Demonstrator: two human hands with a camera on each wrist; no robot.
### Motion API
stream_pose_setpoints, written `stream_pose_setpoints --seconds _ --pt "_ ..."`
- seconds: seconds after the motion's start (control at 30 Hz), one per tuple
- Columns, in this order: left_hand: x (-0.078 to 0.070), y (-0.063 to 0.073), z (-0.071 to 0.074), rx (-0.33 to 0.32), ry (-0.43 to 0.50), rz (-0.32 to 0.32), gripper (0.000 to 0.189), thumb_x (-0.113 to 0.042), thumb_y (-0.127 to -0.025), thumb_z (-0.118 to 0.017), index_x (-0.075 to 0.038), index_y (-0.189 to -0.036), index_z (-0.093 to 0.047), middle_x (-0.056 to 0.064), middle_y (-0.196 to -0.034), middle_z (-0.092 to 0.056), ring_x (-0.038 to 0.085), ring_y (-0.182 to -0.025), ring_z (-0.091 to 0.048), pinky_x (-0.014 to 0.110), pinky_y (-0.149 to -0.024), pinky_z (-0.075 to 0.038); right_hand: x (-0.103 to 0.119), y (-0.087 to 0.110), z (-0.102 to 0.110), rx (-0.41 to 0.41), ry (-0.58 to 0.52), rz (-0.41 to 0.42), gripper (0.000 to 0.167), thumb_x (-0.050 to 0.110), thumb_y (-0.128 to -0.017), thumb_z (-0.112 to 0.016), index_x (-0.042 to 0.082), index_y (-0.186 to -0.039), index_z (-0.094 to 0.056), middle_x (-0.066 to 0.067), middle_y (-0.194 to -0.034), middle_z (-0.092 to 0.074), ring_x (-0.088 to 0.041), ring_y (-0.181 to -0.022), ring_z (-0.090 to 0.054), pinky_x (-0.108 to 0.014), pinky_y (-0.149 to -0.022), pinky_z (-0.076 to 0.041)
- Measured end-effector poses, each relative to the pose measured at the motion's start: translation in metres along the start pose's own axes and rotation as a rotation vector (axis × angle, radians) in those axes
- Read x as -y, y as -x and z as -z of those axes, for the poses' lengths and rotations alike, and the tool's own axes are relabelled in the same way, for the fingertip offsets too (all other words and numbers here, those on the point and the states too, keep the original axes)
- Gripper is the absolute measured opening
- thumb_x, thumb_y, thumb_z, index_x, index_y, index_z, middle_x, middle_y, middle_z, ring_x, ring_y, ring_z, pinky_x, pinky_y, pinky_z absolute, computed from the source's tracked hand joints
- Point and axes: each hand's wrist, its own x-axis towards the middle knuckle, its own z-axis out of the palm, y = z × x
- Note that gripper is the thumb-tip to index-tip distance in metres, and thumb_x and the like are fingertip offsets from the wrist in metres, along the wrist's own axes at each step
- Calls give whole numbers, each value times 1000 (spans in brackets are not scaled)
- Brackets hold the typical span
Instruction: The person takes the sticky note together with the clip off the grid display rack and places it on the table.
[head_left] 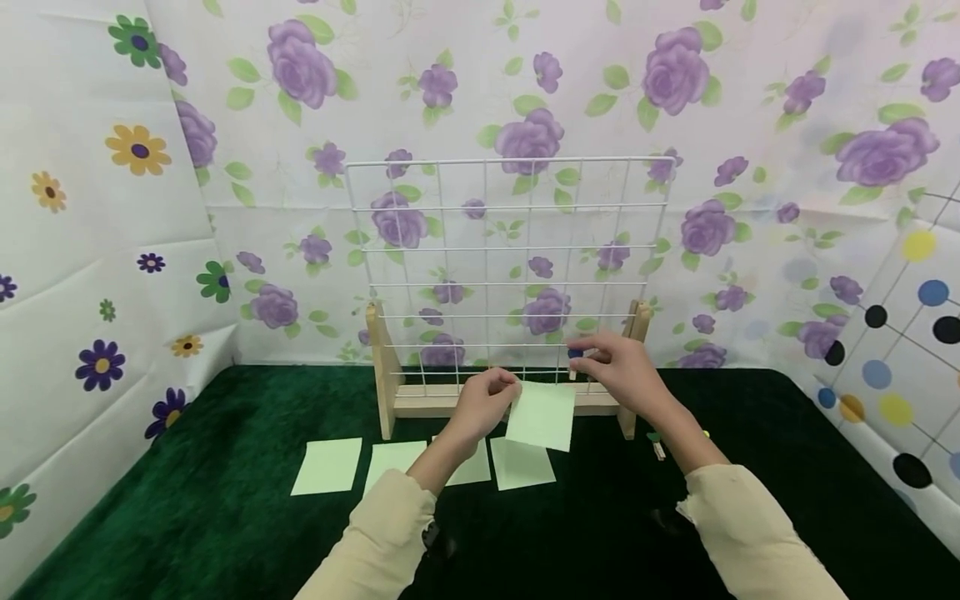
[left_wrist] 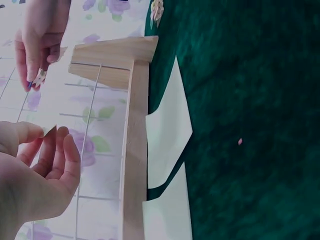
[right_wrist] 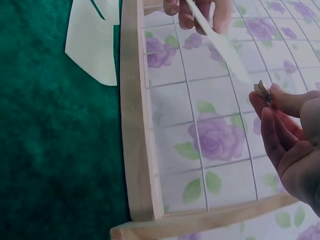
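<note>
My left hand (head_left: 480,408) pinches a square of pale green paper (head_left: 543,417) by its upper left corner, in front of the wire grid's lower part. My right hand (head_left: 618,371) pinches a small wooden clothespin (head_left: 573,375) with a blue piece on it, just above the paper's upper right side. The right wrist view shows this clothespin (right_wrist: 260,90) between thumb and fingertips, with the paper's edge close to it. A white wire grid (head_left: 486,248) stands upright behind both hands in a wooden stand (head_left: 382,375).
Several more pale green paper squares (head_left: 327,467) lie in a row on the dark green cloth (head_left: 225,533) before the stand. Beside my right forearm lies a clothespin (head_left: 658,450) with a green piece; something yellow shows behind the arm. Floral sheeting (head_left: 465,75) hangs behind.
</note>
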Motion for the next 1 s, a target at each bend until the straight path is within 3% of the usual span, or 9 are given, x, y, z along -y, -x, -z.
stream_pose_setpoints --seconds 0.27,0.53,0.7,0.87,1.0 --pt "9 5 -3 41 7 24 17 -14 -96 -61 -3 -104 -70 4 -97 -65 16 -86 -59 36 -75 -53 -21 13 9 49 28 -45 24 14 -93 -65 2 -114 -69 -8 -95 -69 -23 -77 -62 -35 -62 -50" --pt "15 8 -14 42 11 16 12 -11 -95 -60 -3 -103 -66 4 -91 -62 20 -84 -59 36 -73 -53 -50 33 28 61 99 -38 25 18 -94 -65 2 -113 -70 -8 -98 -69 -20 -81 -63 -33 -65 -51" --pt "16 9 -18 52 -64 -22 6 -8 -94 -62 -4 -95 -65 2 -82 -60 19 -77 -57 29 -64 -48 -62 43 41 63 156 -54 27 19 -95 -64 2 -114 -69 -8 -98 -70 -17 -78 -63 -33 -65 -51" --pt "15 9 -26 90 -162 -60 4 -8 -93 -63 -4 -91 -65 0 -78 -60 13 -72 -53 27 -61 -43 -77 52 50 41 195 -125 27 19 -94 -65 1 -114 -69 -11 -98 -69 -18 -77 -65 -36 -65 -52" --pt "15 7 -32 113 -185 -42 4 -7 -91 -64 -4 -88 -65 0 -77 -59 13 -69 -52 27 -58 -42 -91 61 59 60 180 -186 31 21 -95 -64 -1 -116 -67 -16 -101 -68 -25 -80 -67 -37 -65 -53"
